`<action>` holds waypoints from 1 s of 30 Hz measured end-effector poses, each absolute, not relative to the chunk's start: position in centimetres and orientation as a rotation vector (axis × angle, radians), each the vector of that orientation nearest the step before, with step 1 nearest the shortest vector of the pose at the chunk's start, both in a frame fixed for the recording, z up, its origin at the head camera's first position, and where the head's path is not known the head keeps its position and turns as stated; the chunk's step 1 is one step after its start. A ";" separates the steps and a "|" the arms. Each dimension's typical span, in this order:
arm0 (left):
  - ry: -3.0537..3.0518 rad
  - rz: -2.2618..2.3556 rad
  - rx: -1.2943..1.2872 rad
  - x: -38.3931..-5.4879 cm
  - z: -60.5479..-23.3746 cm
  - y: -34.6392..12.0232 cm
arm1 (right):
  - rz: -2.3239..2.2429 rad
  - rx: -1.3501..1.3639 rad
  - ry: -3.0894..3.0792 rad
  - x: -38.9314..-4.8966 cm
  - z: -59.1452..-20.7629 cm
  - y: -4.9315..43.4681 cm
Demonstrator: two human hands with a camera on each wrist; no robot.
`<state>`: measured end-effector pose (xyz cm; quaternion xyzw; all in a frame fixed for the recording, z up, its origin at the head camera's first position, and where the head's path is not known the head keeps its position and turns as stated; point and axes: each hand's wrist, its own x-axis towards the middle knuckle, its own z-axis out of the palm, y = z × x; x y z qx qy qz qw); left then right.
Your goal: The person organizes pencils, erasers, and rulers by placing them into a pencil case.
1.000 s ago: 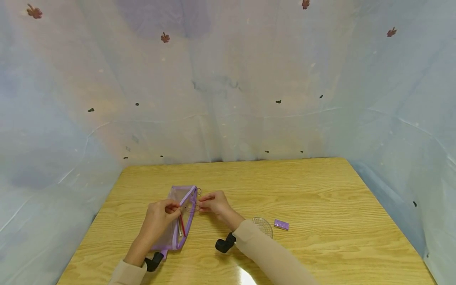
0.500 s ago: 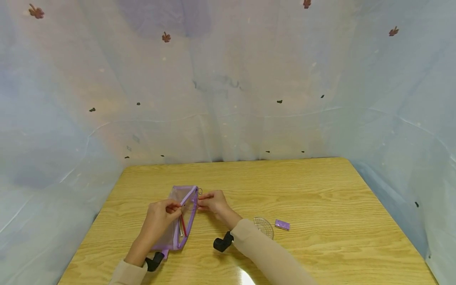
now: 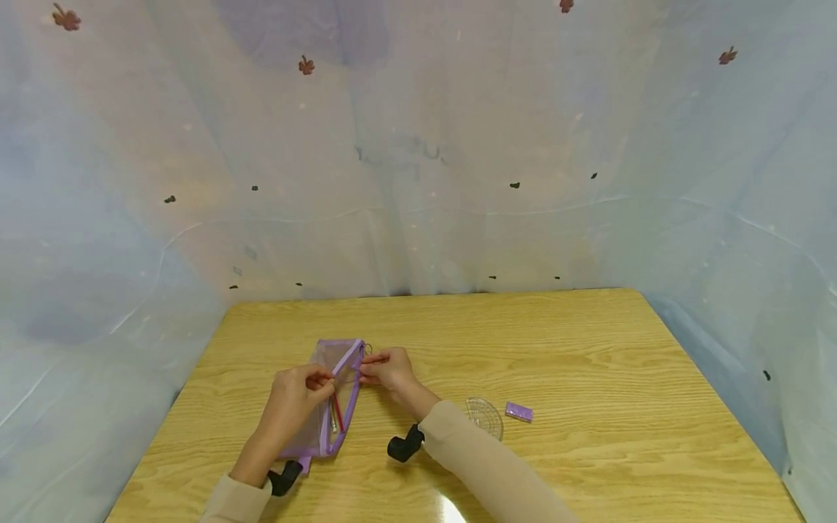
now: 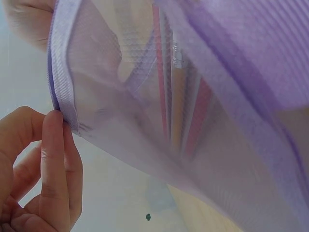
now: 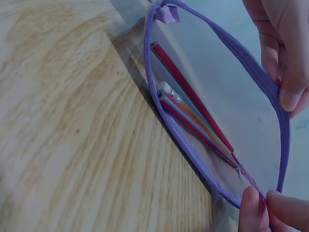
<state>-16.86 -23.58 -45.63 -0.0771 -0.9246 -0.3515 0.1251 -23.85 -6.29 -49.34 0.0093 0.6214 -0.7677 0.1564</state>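
Note:
My left hand (image 3: 288,399) pinches the near rim of a purple see-through mesh pencil case (image 5: 285,140), and its mouth gapes. Inside lie a red pencil (image 5: 188,92) and several other pencils, one with a white eraser (image 5: 164,87) on its end. At the far end of the mouth, my right hand (image 3: 390,374) pinches a thin clear plastic plate (image 5: 248,179), seen edge-on and partly inside the case. The fingers hide much of it. In the left wrist view the pencils show blurrily through the mesh.
A round clear protractor (image 3: 487,420) lies on the wooden table (image 3: 588,349), partly behind the right sleeve. To its right is a small purple block (image 3: 519,412). A metal ring (image 3: 368,349) hangs at the case's far corner. A pale curtain rises behind the table.
My right hand has moved slightly left, pushing the clear plate further into the pencil case. The left hand keeps its grip on the rim almost unmoved.

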 end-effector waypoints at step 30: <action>-2.690 -1.002 -0.244 -17.0 -45.5 -23.5 | -2.194 -0.032 1.836 -23.5 -49.4 -6.8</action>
